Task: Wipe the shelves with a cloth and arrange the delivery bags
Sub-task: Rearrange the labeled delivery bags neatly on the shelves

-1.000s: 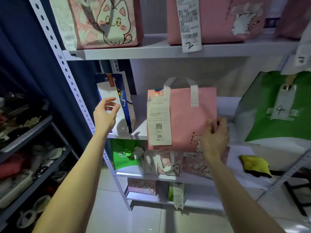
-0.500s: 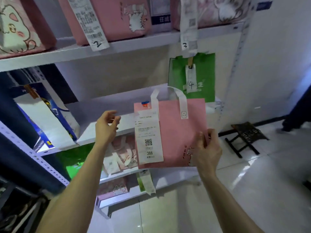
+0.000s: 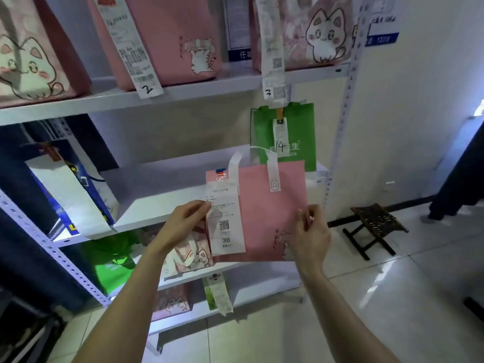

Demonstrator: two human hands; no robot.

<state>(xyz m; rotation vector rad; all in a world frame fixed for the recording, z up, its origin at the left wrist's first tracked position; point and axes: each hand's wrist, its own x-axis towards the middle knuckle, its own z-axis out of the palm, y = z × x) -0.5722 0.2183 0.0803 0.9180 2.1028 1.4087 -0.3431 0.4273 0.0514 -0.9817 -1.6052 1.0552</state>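
I hold a pink delivery bag (image 3: 269,213) with white handles and a receipt marked 366 in the air, in front of the middle shelf (image 3: 162,203). My right hand (image 3: 311,234) pinches its lower right edge. My left hand (image 3: 187,221) grips its left edge at the receipt. On the middle shelf a green bag (image 3: 298,137) tagged 4 stands at the right end and a blue and white bag (image 3: 70,189) leans at the left end. No cloth is in view.
The top shelf (image 3: 199,87) carries pink cat bags tagged 2 (image 3: 172,40) and 3 (image 3: 314,32). Lower shelves hold more pink and green bags (image 3: 112,260). A small black stool (image 3: 374,226) stands on the tiled floor at right, by the white wall.
My left hand has moved right from open air and taken the bag's left edge. The bag has shifted right along the middle shelf as my view turned right.
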